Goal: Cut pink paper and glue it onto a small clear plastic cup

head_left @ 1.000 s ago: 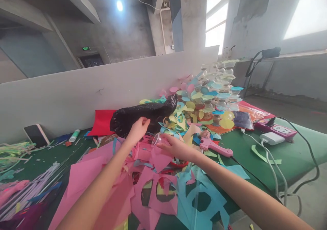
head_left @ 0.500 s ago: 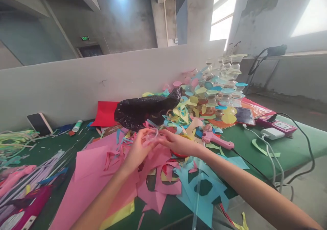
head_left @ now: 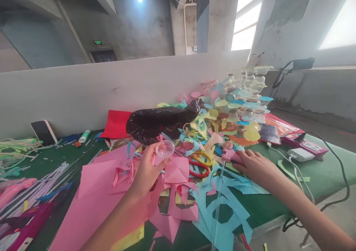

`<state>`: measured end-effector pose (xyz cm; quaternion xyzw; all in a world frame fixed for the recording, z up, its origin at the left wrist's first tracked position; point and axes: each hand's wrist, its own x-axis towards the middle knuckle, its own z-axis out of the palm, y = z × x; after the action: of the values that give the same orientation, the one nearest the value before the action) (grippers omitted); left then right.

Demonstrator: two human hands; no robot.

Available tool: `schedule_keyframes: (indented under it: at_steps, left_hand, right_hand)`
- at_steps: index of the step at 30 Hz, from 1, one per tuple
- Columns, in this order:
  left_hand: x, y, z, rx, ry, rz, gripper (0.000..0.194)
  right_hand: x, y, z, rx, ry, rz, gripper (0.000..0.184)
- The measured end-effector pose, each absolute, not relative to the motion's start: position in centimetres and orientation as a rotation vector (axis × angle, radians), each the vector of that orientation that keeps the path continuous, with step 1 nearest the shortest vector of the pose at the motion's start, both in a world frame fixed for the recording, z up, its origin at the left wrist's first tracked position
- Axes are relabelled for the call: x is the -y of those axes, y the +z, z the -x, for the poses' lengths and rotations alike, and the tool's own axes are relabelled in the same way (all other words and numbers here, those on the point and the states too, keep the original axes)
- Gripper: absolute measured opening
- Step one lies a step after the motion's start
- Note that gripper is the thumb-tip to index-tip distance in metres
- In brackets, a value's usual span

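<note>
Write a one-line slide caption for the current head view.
Amid colorful cut paper, the left hand holds a clear plastic cup while the right hand touches a pink glue gun.

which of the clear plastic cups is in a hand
The clear cup held in the left hand; it is apart from the stacked cups, which stand together at the back right.

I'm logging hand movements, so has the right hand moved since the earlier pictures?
Yes: the right hand has moved rightward, away from the black bag, to the pink glue gun.
</note>
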<state>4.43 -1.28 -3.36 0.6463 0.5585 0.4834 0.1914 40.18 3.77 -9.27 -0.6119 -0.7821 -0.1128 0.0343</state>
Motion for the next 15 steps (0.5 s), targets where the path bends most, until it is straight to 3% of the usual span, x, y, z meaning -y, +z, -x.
schedule_keyframes:
  at_steps: [8, 15]
  left_hand:
    - [1.7, -5.4, -4.2, -1.715, 1.318, -2.121, 0.037]
    - [1.6, -6.1, -4.1, -1.613, 1.322, -2.382, 0.036]
  right_hand:
    - [-4.0, -11.0, -40.5, 2.116, -0.077, 1.640, 0.032]
    - [-3.8, -8.9, -40.9, 1.725, 0.458, 1.595, 0.040]
